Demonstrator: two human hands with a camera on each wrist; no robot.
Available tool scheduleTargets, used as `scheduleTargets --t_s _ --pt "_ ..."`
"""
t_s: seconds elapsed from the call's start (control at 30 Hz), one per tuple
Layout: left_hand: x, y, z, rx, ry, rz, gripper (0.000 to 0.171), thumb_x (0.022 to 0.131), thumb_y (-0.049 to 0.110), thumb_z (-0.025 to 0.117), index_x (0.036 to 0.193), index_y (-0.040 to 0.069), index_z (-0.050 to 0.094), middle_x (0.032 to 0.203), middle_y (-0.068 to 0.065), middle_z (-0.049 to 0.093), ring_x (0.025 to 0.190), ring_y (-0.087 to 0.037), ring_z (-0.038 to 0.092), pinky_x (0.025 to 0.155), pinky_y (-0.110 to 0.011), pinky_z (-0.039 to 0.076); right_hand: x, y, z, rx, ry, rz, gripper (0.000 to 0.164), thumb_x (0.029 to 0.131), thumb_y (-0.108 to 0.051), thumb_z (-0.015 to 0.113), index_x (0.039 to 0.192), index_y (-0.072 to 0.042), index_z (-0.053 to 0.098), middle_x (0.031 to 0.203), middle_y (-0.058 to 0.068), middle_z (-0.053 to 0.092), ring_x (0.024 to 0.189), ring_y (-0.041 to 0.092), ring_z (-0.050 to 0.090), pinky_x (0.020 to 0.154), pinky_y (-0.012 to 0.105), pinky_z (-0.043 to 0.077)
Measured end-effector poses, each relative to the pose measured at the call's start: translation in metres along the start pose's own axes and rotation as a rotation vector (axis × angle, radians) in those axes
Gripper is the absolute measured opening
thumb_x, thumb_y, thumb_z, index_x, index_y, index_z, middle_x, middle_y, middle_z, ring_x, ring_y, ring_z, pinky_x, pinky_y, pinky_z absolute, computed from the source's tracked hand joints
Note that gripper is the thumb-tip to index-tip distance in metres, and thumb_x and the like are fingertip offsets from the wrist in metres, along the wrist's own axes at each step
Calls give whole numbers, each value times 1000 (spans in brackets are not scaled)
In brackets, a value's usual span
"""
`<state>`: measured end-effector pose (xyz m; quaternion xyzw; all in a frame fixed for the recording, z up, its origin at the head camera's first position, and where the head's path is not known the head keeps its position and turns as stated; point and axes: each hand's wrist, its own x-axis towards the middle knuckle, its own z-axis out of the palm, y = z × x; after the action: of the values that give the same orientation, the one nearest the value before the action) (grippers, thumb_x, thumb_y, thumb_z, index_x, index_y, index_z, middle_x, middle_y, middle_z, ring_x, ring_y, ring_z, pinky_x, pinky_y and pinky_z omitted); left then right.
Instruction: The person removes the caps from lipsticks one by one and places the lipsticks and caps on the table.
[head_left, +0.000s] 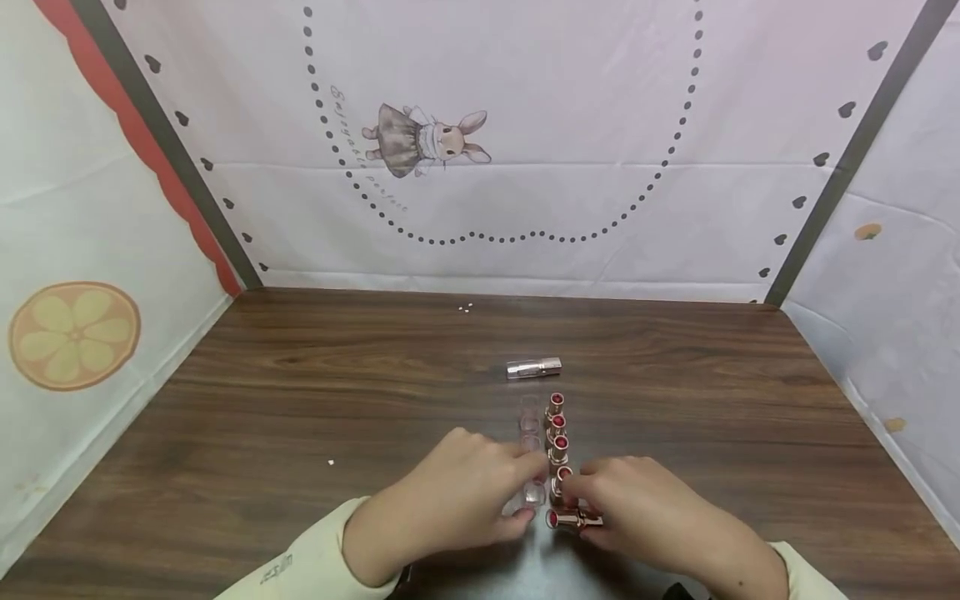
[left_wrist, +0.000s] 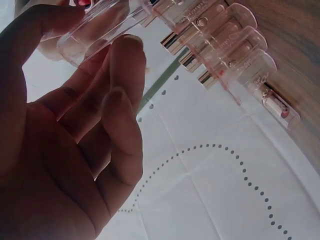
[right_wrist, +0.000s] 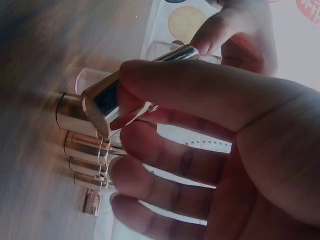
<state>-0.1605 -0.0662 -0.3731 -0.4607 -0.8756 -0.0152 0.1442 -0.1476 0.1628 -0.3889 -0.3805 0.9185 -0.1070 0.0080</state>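
Observation:
In the head view my right hand (head_left: 652, 504) pinches an uncapped lipstick (head_left: 573, 519) with a shiny rose-gold tube and red tip; it lies sideways, tip pointing left. The right wrist view shows the tube's base (right_wrist: 97, 105) between thumb and fingers. My left hand (head_left: 465, 487) holds a clear lipstick cap (left_wrist: 95, 37) between thumb and fingers, just left of that lipstick. Several uncapped lipsticks (head_left: 558, 448) stand upright in a row beyond the right hand. Beside them runs a row of clear caps (head_left: 529, 423), partly hidden by the left fingers.
A capped lipstick (head_left: 533, 368) lies on its side behind the rows on the wooden table (head_left: 337, 375). Small white bits (head_left: 466, 308) lie near the back edge, and another white bit (head_left: 331, 462) at the left. Printed cloth walls (head_left: 562, 125) enclose the table.

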Motion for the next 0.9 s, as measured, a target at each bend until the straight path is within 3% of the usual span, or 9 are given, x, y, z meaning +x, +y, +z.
scheduleTargets --t_s 0.4,0.9 --pt "0 1 2 -22 -73 -29 33 77 41 81 97 26 60 56 18 48 44 -5 37 43 -24 26 1 -2 10 -23 -7 0 29 72 -15 82 76 -25 55 61 -19 44 52 0 36 49 23 33" --pt "1 4 11 -51 -131 -15 29 75 41 85 92 30 64 69 19 64 53 -5 56 47 -25 34 3 -3 16 -30 -5 5 30 74 -17 82 77 -25 53 58 -19 38 50 2 34 48 24 32"
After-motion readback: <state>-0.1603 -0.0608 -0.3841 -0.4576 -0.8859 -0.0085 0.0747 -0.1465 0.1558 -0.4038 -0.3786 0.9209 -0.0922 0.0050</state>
